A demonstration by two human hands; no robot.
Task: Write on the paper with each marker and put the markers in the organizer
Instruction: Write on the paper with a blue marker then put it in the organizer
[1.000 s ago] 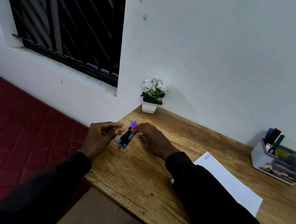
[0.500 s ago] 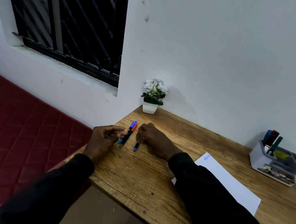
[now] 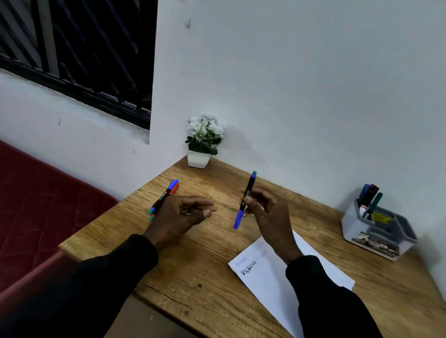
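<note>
My right hand grips a black marker with a blue cap at its lower end and a green upper end, held almost upright above the wooden table. To the left, my left hand hovers with loosely curled fingers and holds nothing. Beside its knuckles two markers lie together on the table, one blue-tipped, one red-tipped. The white paper lies under my right forearm with "Victoria" written on it. The grey-white organizer stands at the back right with several markers in its tall slot.
A small white pot of white flowers stands in the table's back left corner against the wall. The table's left edge drops to a red quilted surface. A barred window is at the upper left.
My right hand has lifted one marker off the table and swung it upright, moving right. My left hand let go of the remaining two, which lie on the table.
</note>
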